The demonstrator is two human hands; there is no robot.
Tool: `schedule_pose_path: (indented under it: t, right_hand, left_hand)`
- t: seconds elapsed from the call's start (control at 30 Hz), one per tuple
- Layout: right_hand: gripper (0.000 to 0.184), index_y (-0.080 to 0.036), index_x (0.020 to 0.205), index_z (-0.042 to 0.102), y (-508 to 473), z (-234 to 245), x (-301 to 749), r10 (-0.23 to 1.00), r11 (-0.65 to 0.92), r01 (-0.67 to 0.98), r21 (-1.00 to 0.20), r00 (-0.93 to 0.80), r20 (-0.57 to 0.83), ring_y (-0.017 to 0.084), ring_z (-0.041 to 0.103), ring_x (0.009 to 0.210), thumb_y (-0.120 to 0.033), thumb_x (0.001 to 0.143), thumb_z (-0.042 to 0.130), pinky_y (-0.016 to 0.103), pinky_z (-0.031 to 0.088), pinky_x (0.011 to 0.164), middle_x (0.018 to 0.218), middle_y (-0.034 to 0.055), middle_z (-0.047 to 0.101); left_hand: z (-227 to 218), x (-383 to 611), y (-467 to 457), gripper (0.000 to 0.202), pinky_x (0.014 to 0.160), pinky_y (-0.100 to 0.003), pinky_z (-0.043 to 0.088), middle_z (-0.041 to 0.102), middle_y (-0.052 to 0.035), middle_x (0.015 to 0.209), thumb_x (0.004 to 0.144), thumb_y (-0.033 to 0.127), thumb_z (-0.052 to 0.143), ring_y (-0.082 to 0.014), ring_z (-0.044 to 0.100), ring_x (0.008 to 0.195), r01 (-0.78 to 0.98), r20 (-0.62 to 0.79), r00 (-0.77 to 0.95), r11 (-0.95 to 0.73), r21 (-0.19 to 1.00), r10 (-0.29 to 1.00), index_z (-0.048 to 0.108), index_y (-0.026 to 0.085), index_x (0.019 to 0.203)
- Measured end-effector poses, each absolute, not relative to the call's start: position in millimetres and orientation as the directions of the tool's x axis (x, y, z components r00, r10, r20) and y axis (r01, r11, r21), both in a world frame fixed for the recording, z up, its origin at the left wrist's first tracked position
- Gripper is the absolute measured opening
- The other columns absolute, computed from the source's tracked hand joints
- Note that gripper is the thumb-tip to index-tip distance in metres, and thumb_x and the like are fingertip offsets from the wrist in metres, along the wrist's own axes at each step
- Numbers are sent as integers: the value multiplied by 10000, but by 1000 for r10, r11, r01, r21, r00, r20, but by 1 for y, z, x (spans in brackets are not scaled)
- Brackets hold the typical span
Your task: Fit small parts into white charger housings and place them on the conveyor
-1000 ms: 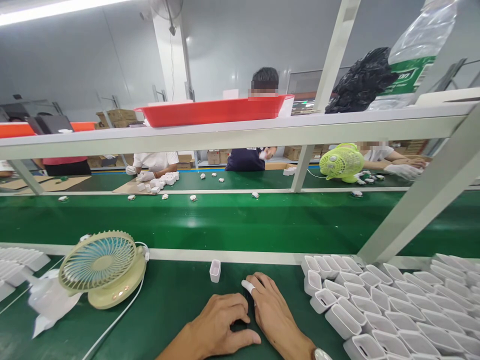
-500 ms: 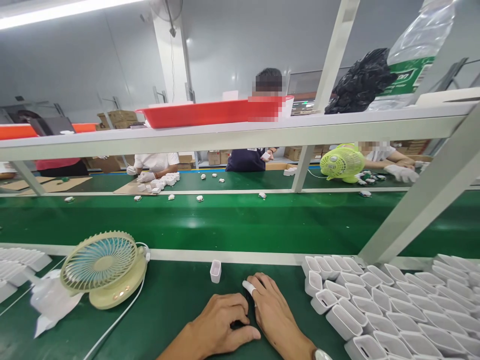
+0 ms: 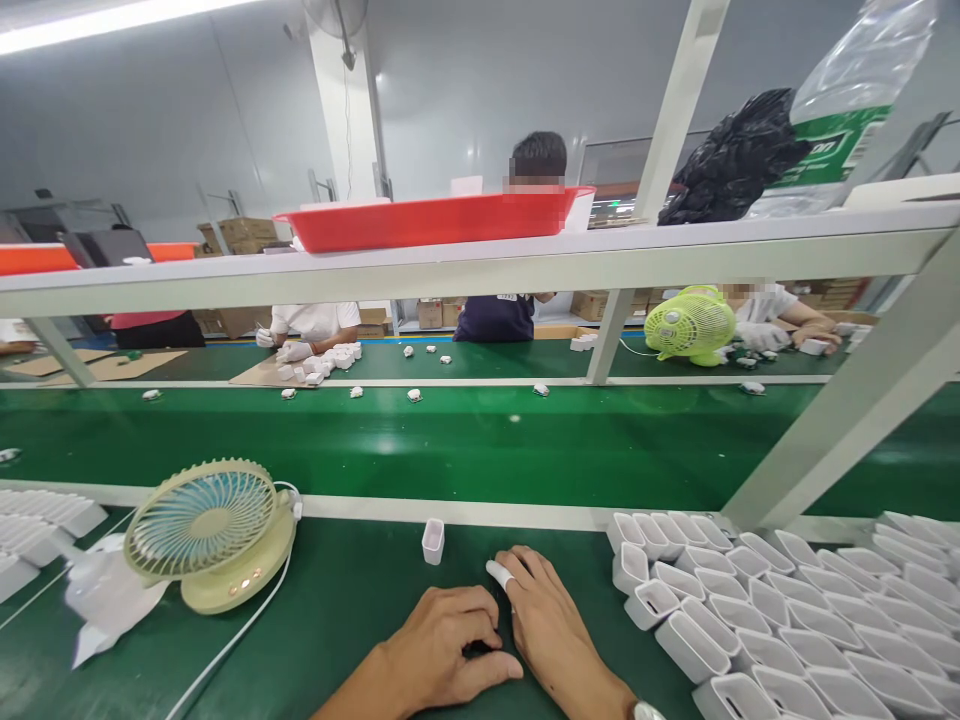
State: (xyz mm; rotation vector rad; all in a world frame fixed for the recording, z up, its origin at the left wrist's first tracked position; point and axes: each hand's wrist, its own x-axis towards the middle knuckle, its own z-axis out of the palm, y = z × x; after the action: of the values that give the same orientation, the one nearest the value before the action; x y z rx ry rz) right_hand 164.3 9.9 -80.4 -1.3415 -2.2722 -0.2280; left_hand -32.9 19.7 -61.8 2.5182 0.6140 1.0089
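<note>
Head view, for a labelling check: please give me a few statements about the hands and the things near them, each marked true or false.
1. Both hands rest on the green bench surface, close together. True.
2. The right hand wears a white finger cot on one fingertip. True.
3. The left hand grips the cream desk fan. False: the fan stands apart, off to that hand's left.
4. A single white plastic casing stands upright just beyond the hands. True.
5. The rows of white casings lie to the left of the hands. False: they lie to the right.
</note>
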Motion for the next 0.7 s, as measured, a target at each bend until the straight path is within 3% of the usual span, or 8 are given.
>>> schedule_pose_path:
  t: [0.7]
  right_hand:
    - [511,-189,1230,682,7,-75,162,778,503,857,-115,-391,491,270,594,1177,40,822,477,443,506,1026,1176,101,727]
  left_hand:
    - [-61,-36,20,293,666,-212,534,706,-47,881,927,462,707,-143,685,747,290,517,687,-845,450,511,671,187,834]
